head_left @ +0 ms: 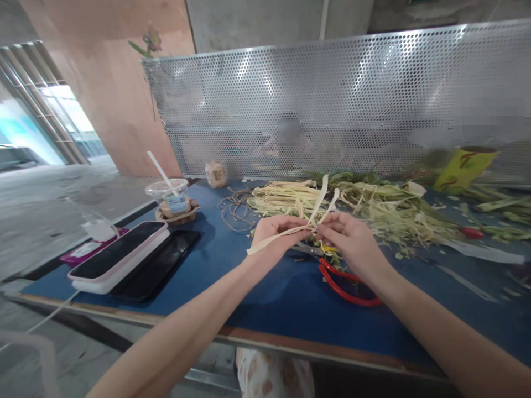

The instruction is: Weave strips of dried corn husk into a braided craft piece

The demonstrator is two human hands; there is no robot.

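Pale, flat plant strips (318, 200) that look like dried leaf or husk cross between my hands above the blue table (265, 307). My left hand (279, 232) pinches them from the left, and one strip end hangs over its wrist. From the right, my right hand (347, 235) pinches the same strips with thumb and fingers, close to the left fingertips. Below the hands lie scissors with red handles (352, 298), their blades partly hidden under the left hand. Just behind is a pile of cut yellowish stalks (286, 194).
Loose green-yellow leaves (398, 207) spread over the table's back right, near a yellow roll (467, 168). Tangled twine (236, 209) lies left of the stalks. At left are a lidded cup (176, 203), a pink-edged phone (118, 254) and a black phone (160, 265). A perforated metal panel (311, 83) stands behind.
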